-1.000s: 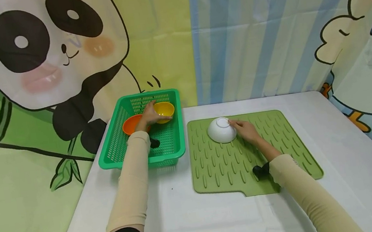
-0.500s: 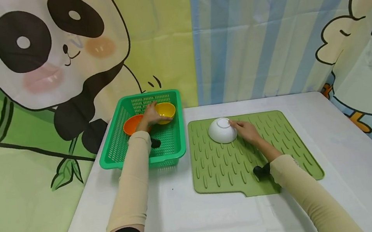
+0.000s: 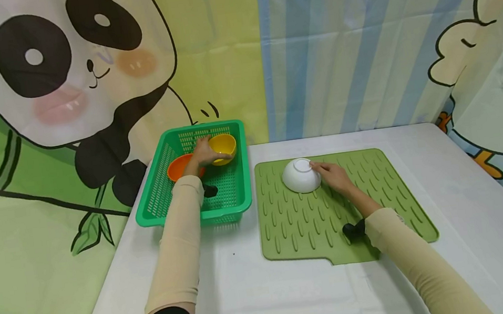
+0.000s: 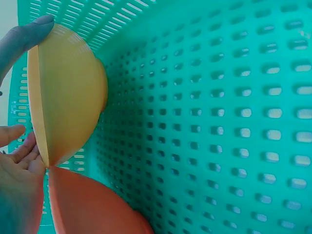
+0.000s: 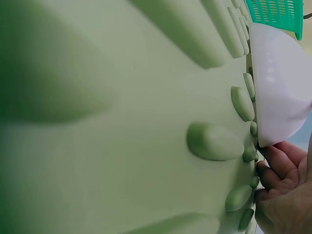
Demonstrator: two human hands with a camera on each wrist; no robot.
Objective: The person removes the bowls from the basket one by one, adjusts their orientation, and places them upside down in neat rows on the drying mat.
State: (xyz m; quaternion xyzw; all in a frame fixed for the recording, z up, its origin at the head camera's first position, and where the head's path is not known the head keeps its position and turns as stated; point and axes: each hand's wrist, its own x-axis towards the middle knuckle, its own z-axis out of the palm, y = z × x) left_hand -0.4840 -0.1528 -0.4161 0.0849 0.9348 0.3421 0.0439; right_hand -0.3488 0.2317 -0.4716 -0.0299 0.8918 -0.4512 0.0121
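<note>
Left hand (image 3: 205, 153) grasps a glossy yellow round bowl (image 3: 225, 144) across its mouth, inside a perforated green plastic basket (image 3: 225, 213) at the scene's left; a glossy orange round bowl (image 3: 179, 168) sits just to its left. Right hand (image 3: 333, 176) grasps the near-right side of a smooth white round bowl (image 3: 299, 180), which lies mouth-down toward the far left of a ridged olive-green mat (image 3: 290, 221). Judgement on handling: the yellow bowl wants an even hold on opposite sides of its rim and a straight lift clear of the basket's rim, without dragging the orange one along; the white one should be let go gently so it stays flat. The left wrist view shows the two coloured rims apparently meeting, which the hand covers from the head. The right wrist view shows fingers at the white rim; the head view alone shows its foot ring uppermost.
</note>
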